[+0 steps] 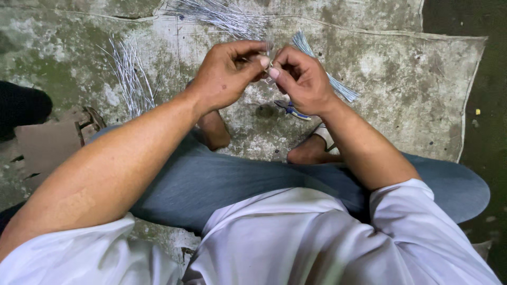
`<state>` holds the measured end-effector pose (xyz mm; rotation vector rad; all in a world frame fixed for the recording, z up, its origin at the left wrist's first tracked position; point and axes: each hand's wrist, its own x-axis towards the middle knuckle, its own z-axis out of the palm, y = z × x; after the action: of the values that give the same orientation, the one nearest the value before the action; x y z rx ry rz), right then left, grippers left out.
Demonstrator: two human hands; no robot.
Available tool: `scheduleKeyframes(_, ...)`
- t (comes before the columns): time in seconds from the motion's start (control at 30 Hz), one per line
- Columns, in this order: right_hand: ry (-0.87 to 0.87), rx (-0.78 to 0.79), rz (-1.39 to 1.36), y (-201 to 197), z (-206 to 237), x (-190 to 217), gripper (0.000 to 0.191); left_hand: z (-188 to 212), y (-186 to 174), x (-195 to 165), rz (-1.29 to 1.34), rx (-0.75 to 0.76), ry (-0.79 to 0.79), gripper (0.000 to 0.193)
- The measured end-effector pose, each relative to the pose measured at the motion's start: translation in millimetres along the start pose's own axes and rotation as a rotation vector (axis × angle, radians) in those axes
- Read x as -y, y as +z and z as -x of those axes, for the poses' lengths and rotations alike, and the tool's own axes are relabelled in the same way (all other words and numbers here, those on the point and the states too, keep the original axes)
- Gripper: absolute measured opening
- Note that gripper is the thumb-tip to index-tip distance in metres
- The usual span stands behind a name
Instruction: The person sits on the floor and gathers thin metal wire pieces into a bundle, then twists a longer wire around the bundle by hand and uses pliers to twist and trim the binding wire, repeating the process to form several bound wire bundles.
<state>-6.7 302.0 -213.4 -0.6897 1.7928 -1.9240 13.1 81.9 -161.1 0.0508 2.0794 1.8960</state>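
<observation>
My left hand [224,76] and my right hand [301,79] meet in front of me, thumbs and fingertips pinched together on a thin silver wire [268,55]. Most of the wire is hidden between the fingers. A tied bundle of wires [338,87] fans out on the floor behind my right hand. Blue-handled pliers [293,110] lie on the mat just below my hands. I sit cross-legged in blue trousers, with both bare feet showing under my forearms.
A worn grey mat [412,79] covers the floor, its edge running down the right side. Loose silver wires [129,79] lie at the left and another pile of wires [222,16] at the top. A flat brown board [45,145] lies at the left.
</observation>
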Motion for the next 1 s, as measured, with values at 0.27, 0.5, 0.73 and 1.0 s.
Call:
scheduleKeyframes(0.27,-0.247,-0.114,0.488,27,2,23,0.012,-1,0,3,-0.023,-0.072,0.001,0.025)
scheduleKeyframes(0.5,-0.403,-0.248,0.652,49,5,40,0.014,2,-13,-1,-0.088,-0.221,0.096,0.026)
scheduleKeyframes(0.73,-0.594,-0.194,0.874,59,21,53,0.016,1,-64,-8,-0.005,-0.446,0.106,0.026)
scheduleKeyframes(1.0,-0.717,-0.109,1.008,73,42,39,0.017,10,-126,8,0.018,-0.664,0.27,0.022)
